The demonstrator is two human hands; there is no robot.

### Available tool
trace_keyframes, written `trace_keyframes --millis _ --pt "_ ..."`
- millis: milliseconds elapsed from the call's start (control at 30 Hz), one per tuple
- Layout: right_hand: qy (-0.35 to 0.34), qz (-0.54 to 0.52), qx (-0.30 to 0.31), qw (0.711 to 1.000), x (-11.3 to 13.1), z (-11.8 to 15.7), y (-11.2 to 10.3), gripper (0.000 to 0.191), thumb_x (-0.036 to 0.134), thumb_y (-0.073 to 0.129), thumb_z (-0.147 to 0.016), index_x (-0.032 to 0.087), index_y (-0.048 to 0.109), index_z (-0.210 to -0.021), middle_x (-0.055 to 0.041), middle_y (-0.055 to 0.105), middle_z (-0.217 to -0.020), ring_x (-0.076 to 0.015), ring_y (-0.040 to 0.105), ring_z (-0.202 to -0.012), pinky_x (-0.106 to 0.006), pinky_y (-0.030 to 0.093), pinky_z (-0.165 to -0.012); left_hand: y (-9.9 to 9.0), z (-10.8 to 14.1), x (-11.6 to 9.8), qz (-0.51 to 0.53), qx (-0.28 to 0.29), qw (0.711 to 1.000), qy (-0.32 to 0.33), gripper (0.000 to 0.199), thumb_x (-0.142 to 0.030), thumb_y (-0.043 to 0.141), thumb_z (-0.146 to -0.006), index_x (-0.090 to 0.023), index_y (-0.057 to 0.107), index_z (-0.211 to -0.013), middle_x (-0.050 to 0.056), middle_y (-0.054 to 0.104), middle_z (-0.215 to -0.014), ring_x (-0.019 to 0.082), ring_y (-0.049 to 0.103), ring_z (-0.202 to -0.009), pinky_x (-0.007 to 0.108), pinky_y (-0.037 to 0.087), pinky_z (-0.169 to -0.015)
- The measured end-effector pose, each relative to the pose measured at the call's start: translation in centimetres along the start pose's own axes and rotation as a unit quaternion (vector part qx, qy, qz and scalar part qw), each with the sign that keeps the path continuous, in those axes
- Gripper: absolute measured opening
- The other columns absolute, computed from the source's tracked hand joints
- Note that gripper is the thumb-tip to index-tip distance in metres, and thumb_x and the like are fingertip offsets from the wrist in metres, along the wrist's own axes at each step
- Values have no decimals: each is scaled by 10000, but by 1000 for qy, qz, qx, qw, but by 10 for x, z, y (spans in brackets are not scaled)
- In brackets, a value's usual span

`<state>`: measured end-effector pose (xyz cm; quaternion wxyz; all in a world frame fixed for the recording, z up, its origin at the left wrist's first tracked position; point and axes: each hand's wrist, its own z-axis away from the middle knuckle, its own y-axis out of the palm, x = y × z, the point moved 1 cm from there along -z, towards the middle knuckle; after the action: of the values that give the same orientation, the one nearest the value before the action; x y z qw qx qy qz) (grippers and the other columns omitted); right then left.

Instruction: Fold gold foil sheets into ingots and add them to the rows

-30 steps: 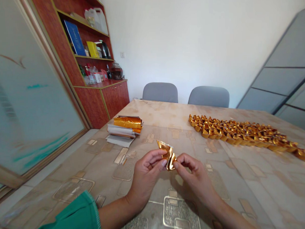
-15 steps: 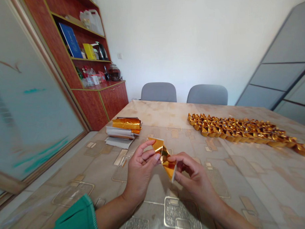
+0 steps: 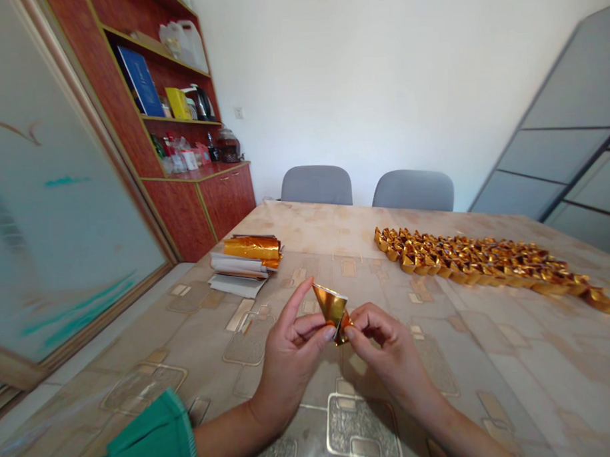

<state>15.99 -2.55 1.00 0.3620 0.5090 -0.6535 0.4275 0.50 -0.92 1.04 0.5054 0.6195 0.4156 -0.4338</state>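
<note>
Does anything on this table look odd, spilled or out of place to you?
Nothing stands out. The folded gold pieces lie in a tidy band on the table, and the paper stack sits neatly to the left. The gold piece between the left hand and right hand looks creased, not torn.

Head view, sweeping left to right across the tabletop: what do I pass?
Stack of white sheets topped with gold foil → left hand → folded gold foil piece → right hand → long band of folded gold foil ingots

Two grey chairs point(image 3: 316, 185); reddish wooden cabinet point(image 3: 199, 215); frosted glass panel point(image 3: 69, 230)
</note>
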Motion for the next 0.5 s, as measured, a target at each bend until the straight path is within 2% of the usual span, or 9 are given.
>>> trace_keyframes --millis 133,267,400,500 --pt "7 7 -14 1000 -2 0 1 238 268 605 -847 213 519 -631 -2 579 -706 -149 515 -662 -276 416 -613 1 2 3 -7 5 1000 2 821 -280 750 -794 -185 355 -1509 36 777 -834 170 721 -783 223 550 -732" --pt "9 23 -19 1000 -1 2 2 229 241 588 -846 216 502 -636 9 556 -680 -142 491 -634 -265 404 -585 2 2 3 6 12 1000 -3 905 -270 753 -791 -194 263 -1548 28 778 -824 165 720 -786 227 548 -760" --pt "-45 73 -12 996 6 2 1 207 173 574 -840 214 518 -645 5 565 -712 -152 528 -670 -271 410 -610 1 1 5 -2 25 1000 -6 879 -286 742 -811 -181 272 -1546 23 777 -819 155 712 -779 219 540 -760" --pt "-90 137 12 986 10 2 -1 181 147 596 -855 210 568 -687 -20 611 -802 -184 567 -785 -305 438 -699 -1 0 8 -4 34 999 -21 825 -294 749 -809 -175 343 -1518 28 780 -834 160 713 -793 228 540 -768"
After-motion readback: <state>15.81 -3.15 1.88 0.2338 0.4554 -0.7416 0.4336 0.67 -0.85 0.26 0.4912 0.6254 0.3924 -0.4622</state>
